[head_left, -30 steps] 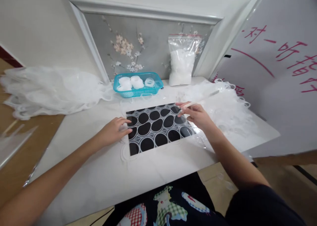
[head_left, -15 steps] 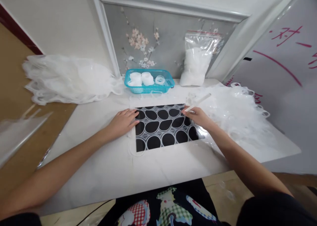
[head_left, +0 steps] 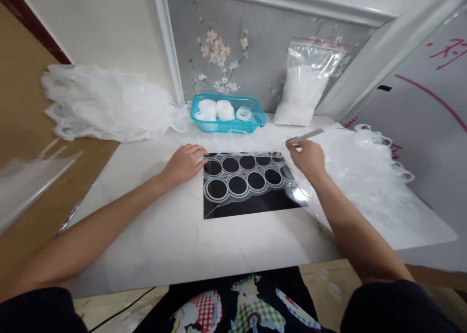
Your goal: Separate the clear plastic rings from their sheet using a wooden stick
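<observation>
A clear plastic sheet with rows of white-edged rings (head_left: 246, 181) lies over a flat black board (head_left: 251, 208). The board's near strip shows bare, and the sheet's near edge is wavy. My left hand (head_left: 185, 163) is at the far left corner of the sheet, its fingers bent and the thumb against the edge; it appears to grip the sheet there. Near the far right corner is my right hand (head_left: 307, 157), closed around a slim pale stick-like tool (head_left: 309, 136) pointing up to the right. Whether its fingertips also pinch the sheet is hidden.
A blue basket (head_left: 228, 126) with rolls of white rings stands behind the board. Beside it leans a filled zip bag (head_left: 301, 89). Piles of clear ring-cut plastic lie left (head_left: 109, 104) and right (head_left: 365, 177). A framed floral panel (head_left: 262, 55) backs the white table (head_left: 153, 235).
The ringed sheet has shifted away from me over the board, baring the board's near strip. Both hands moved back with it, and my left fingers went from spread to bent. The view shifted slightly.
</observation>
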`<state>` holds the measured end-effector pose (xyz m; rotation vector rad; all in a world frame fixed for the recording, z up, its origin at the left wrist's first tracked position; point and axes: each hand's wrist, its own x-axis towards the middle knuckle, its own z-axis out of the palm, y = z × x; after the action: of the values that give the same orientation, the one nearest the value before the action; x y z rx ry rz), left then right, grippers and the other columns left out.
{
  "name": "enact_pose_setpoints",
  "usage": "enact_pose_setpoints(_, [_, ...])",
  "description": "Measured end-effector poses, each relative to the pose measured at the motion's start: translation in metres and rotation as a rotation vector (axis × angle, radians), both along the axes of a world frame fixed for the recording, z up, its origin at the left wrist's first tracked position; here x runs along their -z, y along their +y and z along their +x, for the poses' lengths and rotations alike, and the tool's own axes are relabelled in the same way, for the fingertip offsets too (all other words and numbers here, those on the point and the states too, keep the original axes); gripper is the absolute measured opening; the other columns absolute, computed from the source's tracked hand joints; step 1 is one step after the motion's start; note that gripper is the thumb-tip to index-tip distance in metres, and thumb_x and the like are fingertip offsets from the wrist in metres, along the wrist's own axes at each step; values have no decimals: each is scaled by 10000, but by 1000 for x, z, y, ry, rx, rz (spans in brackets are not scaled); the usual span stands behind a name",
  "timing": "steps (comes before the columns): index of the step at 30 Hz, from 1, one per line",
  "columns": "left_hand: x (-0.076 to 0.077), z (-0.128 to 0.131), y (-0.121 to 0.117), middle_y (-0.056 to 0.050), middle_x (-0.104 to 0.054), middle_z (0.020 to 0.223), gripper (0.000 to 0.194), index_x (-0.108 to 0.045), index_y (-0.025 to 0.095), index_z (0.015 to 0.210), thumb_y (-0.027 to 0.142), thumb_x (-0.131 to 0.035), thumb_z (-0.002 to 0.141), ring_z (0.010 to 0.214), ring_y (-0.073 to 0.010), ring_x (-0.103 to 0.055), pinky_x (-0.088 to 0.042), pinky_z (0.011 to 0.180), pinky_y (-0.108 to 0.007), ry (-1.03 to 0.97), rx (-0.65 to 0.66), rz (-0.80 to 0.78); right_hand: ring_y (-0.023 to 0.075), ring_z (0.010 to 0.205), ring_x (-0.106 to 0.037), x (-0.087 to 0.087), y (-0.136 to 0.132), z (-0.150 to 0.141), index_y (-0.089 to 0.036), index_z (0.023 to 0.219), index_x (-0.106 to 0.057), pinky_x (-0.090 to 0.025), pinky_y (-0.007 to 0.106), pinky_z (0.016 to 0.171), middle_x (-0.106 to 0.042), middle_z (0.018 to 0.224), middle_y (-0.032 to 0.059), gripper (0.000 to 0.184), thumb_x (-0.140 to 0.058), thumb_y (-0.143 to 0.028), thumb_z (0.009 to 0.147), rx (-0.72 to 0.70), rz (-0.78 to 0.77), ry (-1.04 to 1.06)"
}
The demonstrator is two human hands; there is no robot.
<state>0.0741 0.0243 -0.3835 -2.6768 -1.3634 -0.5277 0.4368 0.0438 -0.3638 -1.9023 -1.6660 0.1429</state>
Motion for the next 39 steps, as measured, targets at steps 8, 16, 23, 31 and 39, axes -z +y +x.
enact_pose_setpoints(8, [-1,27,-117,-56,-715,1014,178,-657,153,879,217,-500,934,750,-193,-642,-485,658,-325,207,231,83,181,776,-680,9,-67,-108,-173,895,-737,-527,300,736,-739,855,54,218,-589,-329,863,-761,-173,425])
enact_pose_setpoints(16, [5,26,-130,-83,-698,1114,213,-652,152,946,61,-480,858,584,-163,-619,-455,500,-308,356,262,197,200,817,-698,38,-93,-136,-188,825,-736,-545,310,741,-750,900,53,154,-604,-266,849,-773,-257,515])
enact_pose_setpoints(23, [10,26,-134,-95,-685,1148,251,-637,142,1011,53,-459,858,568,-156,-634,-449,460,-288,354,255,152,210,842,-703,36,-93,-134,-192,860,-728,-541,306,721,-750,909,56,150,-590,-251,860,-811,-238,455])
enact_pose_setpoints(31, [3,32,-132,-67,-724,994,261,-603,147,1088,316,-457,954,680,-182,-685,-442,491,-263,246,131,-202,208,924,-629,47,-104,-129,-221,1089,-682,-497,270,643,-723,1026,74,259,-494,-184,916,-1043,33,-199])
enact_pose_setpoints(39, [-9,27,-129,-46,-732,880,281,-650,167,1001,363,-455,951,635,-207,-674,-398,472,-281,267,72,-273,214,881,-634,2,-18,-93,-171,969,-695,-482,348,824,-711,964,80,323,-408,-318,956,-325,249,196])
